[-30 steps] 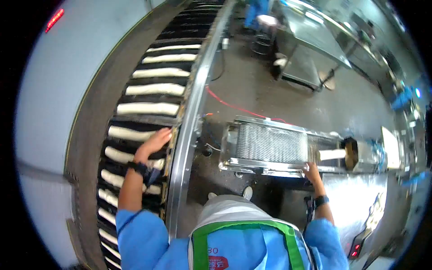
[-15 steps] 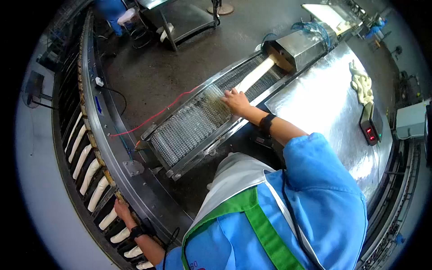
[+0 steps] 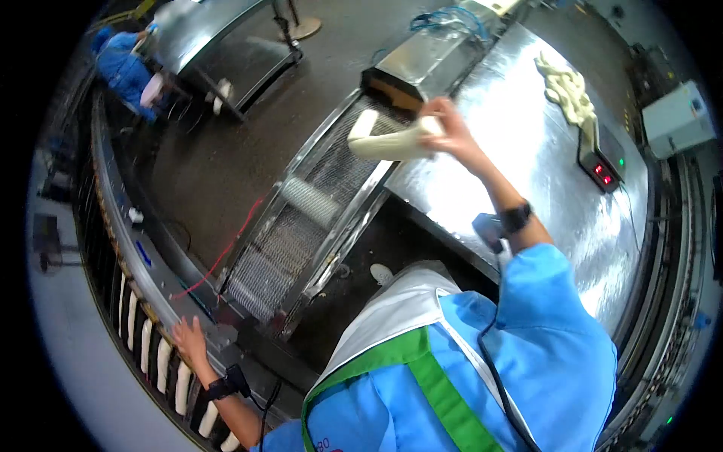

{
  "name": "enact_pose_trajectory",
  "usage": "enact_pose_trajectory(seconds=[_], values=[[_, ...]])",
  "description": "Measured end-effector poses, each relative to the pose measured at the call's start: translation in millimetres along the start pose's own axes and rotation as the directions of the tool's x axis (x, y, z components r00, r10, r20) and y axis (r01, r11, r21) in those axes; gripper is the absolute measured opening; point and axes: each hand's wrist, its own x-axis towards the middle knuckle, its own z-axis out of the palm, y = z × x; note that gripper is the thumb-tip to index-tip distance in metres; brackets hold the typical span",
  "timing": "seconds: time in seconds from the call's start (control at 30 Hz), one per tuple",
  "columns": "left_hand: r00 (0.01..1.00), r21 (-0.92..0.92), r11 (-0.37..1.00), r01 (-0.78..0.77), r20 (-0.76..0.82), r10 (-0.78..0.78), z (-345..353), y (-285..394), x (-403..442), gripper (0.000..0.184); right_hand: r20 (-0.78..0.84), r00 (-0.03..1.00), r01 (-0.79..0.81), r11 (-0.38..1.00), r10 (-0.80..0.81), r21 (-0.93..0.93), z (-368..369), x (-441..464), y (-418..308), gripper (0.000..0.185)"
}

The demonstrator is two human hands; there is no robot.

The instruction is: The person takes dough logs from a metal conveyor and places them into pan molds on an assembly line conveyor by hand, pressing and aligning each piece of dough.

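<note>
My right hand [image 3: 449, 129] is wrapped around one end of a long pale dough roll [image 3: 392, 145]. The roll bends sharply, its other end hanging over the mesh conveyor belt [image 3: 282, 252] near the metal housing's outlet. My left hand [image 3: 190, 343] rests at the inner edge of the curved metal rail [image 3: 139, 256], fingers spread and nothing held. Below and beside it, several dough strips [image 3: 163, 365] lie in separate dark slots of the curved conveyor.
A steel table [image 3: 482, 143] stands right of the belt. It bears a pile of dough pieces [image 3: 565, 87] and a scale with a red display [image 3: 602, 175]. A co-worker in blue [image 3: 124, 71] is at another metal table [image 3: 207, 34], upper left. A red cord [image 3: 226, 252] crosses near the belt's end.
My right hand has lifted the dough roll off the belt and moved right, and the roll now bends. My left hand has moved up along the rail with its fingers spread. The camera view has turned.
</note>
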Motion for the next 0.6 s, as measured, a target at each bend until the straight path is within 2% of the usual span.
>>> enact_pose_trajectory(seconds=[0.03, 0.07, 0.1, 0.13, 0.17, 0.2, 0.23, 0.27, 0.3, 0.33, 0.4, 0.47, 0.5, 0.53, 0.6], values=[[0.986, -0.053, 0.987, -0.153, -0.071, 0.15, -4.7, 32.8, 4.0, 0.051, -0.071, 0.997, 0.018, 1.0, -0.017, 0.019, -34.6, -22.6, -1.5, 0.051], [0.979, -0.052, 0.98, -0.192, -0.078, 0.188, -11.0, 69.8, 7.5, 0.051, -0.056, 0.992, -0.115, 0.993, 0.115, -0.005, -70.2, -50.1, -5.5, 0.049], [0.955, -0.06, 0.954, -0.295, -0.041, 0.292, -17.9, 107.6, 8.9, 0.05, -0.111, 0.981, -0.167, 0.985, 0.161, -0.044, -97.4, -77.3, -0.4, 0.046], [0.919, -0.068, 0.916, -0.394, -0.003, 0.395, -22.8, 136.7, 11.4, 0.049, -0.074, 0.979, -0.191, 0.981, 0.189, -0.021, -121.7, -106.3, 8.6, 0.044], [0.863, -0.057, 0.861, -0.505, -0.037, 0.504, -14.5, 160.0, 18.0, 0.047, -0.155, 0.909, -0.415, 0.881, 0.388, -0.227, -140.4, -132.6, 14.6, 0.041], [0.795, -0.041, 0.795, -0.605, -0.075, 0.601, 0.2, 184.7, 27.7, 0.045, -0.15, 0.832, -0.553, 0.778, 0.534, -0.299, -159.1, -158.7, 39.2, 0.037], [0.757, -0.076, 0.753, -0.654, -0.052, 0.652, 8.6, 210.5, 32.3, 0.043, -0.191, 0.822, -0.56, 0.699, 0.537, -0.446, -170.2, -184.8, 71.4, 0.034], [0.735, -0.066, 0.733, -0.677, -0.01, 0.678, -4.8, 240.6, 12.3, 0.043, -0.238, 0.805, -0.577, 0.627, 0.543, -0.523, -169.7, -205.2, 91.9, 0.037], [0.702, -0.086, 0.7, -0.708, 0.019, 0.712, -7.5, 262.0, 0.5, 0.044, -0.268, 0.674, -0.721, 0.536, 0.688, -0.439, -156.2, -207.4, 82.8, 0.04], [0.665, -0.109, 0.665, -0.739, 0.043, 0.746, -9.5, 283.2, -6.6, 0.044, -0.475, 0.742, -0.663, 0.414, 0.473, -0.624, -158.1, -231.6, 140.7, 0.044], [0.59, -0.156, 0.59, -0.792, 0.055, 0.806, -3.7, 309.9, -17.8, 0.044, -0.724, 0.571, -0.806, 0.097, 0.387, -0.584, -133.0, -231.1, 118.2, 0.049], [0.521, -0.182, 0.526, -0.831, 0.081, 0.85, -0.4, 328.3, -27.7, 0.043, -0.781, 0.494, -0.866, 0.135, 0.381, -0.482, -137.8, -240.2, 128.1, 0.053], [0.495, -0.196, 0.501, -0.843, 0.08, 0.865, 2.8, 333.8, -30.5, 0.043, -0.773, 0.522, -0.85, 0.142, 0.362, -0.507, -138.4, -245.6, 135.6, 0.052], [0.472, -0.21, 0.477, -0.853, 0.079, 0.878, 6.1, 338.5, -33.1, 0.043, -0.767, 0.526, -0.839, 0.077, 0.368, -0.539, -132.1, -243.5, 124.1, 0.052], [0.431, -0.195, 0.441, -0.876, 0.094, 0.897, 16.3, 343.6, -34.8, 0.044, -0.764, 0.523, -0.848, 0.138, 0.378, -0.512, -127.2, -248.2, 130.2, 0.048]])
